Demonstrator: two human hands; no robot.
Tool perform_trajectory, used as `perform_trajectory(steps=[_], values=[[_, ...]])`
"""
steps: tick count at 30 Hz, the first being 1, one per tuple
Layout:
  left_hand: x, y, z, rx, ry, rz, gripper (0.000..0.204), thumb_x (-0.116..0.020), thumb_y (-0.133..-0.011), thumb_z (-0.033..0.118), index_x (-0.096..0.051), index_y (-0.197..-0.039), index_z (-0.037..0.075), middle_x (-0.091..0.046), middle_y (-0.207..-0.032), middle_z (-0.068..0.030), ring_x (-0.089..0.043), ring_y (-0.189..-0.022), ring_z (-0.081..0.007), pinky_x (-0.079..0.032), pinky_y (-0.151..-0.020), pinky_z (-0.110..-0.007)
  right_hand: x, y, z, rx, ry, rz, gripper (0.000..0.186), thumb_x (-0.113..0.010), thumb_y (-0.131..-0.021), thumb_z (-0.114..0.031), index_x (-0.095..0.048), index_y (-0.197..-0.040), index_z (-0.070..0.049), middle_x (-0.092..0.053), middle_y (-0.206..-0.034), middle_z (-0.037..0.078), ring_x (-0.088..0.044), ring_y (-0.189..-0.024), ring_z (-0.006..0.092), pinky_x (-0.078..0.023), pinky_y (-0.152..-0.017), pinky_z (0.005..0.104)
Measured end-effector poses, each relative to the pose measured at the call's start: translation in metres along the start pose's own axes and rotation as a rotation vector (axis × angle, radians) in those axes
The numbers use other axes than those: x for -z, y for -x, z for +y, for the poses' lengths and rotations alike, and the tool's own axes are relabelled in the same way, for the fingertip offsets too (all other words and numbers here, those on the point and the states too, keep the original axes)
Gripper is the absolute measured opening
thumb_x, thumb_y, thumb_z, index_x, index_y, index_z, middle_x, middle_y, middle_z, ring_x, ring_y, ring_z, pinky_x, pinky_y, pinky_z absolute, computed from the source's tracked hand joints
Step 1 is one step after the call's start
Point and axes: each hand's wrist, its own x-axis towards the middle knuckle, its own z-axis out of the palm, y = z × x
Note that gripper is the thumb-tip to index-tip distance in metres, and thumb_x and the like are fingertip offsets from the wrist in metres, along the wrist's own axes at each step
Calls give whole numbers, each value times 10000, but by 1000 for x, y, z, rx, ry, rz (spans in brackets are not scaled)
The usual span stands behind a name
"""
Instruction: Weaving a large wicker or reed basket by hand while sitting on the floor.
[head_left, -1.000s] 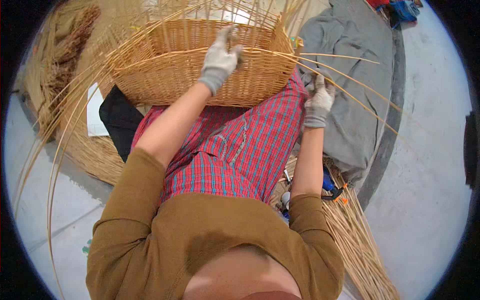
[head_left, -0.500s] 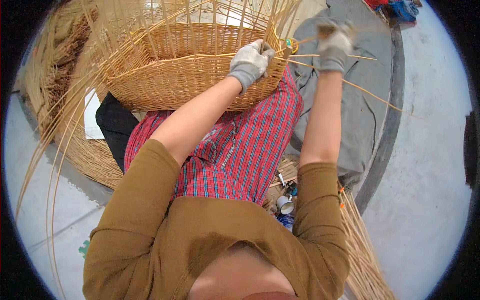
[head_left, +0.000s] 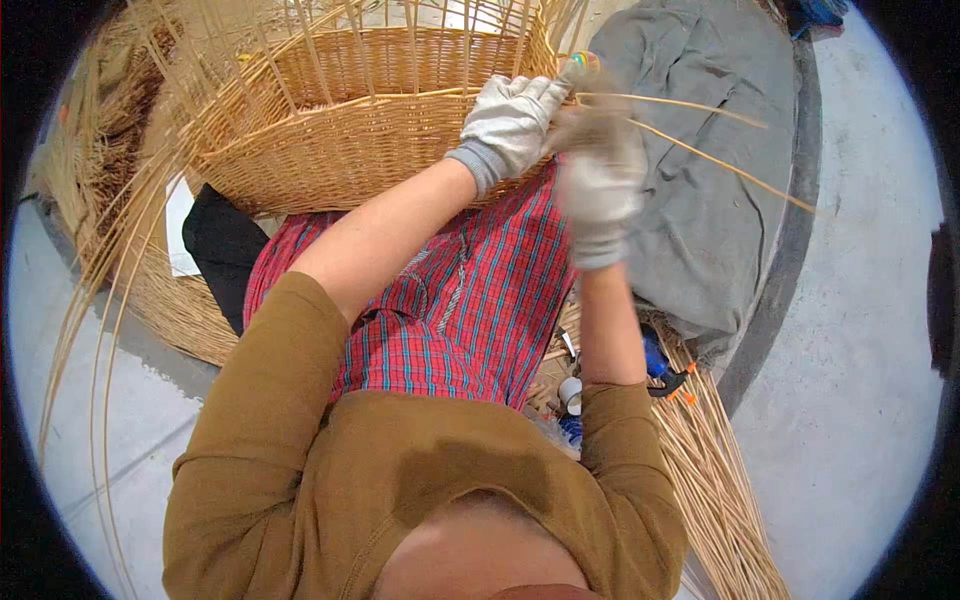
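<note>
A large woven wicker basket (head_left: 340, 160) rests across my lap, its upright stakes (head_left: 365, 55) rising from the weave. My gloved left hand (head_left: 508, 122) grips the near rim close to the basket's right end, fingers closed over the edge. Beside it, against the right corner, my gloved right hand (head_left: 602, 180) is smeared by motion, so its fingers do not read. Two long wicker rods (head_left: 715, 170) stick out to the right from that corner. A small green-and-yellow item (head_left: 583, 62) shows just above the hands.
Long loose rods (head_left: 110, 290) trail from the basket's left end. A bundle of rods (head_left: 715, 470) lies at my lower right, near a white mug (head_left: 571, 395) and a blue-and-black tool (head_left: 660, 362). Grey cloth (head_left: 700, 230) covers the floor on the right; bundled plant material (head_left: 110, 150) stands far left.
My right hand has come down and left, from over the grey cloth to the basket's right corner. My left hand stays on the rim. The basket sits slightly further left and higher in view.
</note>
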Motion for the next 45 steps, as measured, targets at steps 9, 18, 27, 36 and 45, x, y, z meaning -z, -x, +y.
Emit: perform_trajectory(steps=[9, 18, 27, 36, 45], values=[[31, 51, -49, 714, 1507, 350, 350, -606, -993, 288, -609, -1175, -11, -664, -951, -87, -667, -891, -199, -554, -770, -325, -41, -45, 22, -501, -533, -597, 563, -798, -785, -419, -638, -1161, -33, -680, -1044, 157, -653, -993, 263, -516, -876, 379], [132, -103, 30, 75, 971, -213, 727, -580, -926, 0, -265, -1559, 173, -408, -1550, -65, -410, -1405, -248, -373, -1128, -295, -80, -27, -17, -584, 61, -365, 300, -691, -817, -314, -644, -1010, -90, -641, -908, 173, -628, -896, 387, -503, -794, 490], [82, 48, -62, 87, -16, 92, 713, -736, -831, 312, -434, -1475, 263, -598, -1219, -137, -550, -1192, -302, -322, -1115, -517, -60, -30, -13, -439, -2, -432, 628, -656, -791, -645, -640, -1230, -197, -656, -1086, 175, -629, -1018, 347, -485, -896, 455], [58, 36, -61, 173, -152, -227, 825, -806, -737, 393, -428, -1462, 282, -588, -1282, -112, -542, -1228, -300, -381, -1026, -507, -46, -44, -40, -3, 497, -805, 833, -657, -664, -795, -693, -1185, -145, -583, -1304, 183, -565, -1178, 322, -428, -987, 450], [27, 6, -101, 50, -90, -234, 732, -784, -759, 397, -466, -1407, 278, -599, -1285, -95, -576, -1193, -311, -470, -918, -514, -63, -46, -53, -129, 636, -683, 791, -697, -625, -767, -713, -1131, -160, -620, -1182, 123, -572, -1092, 294, -454, -860, 493]])
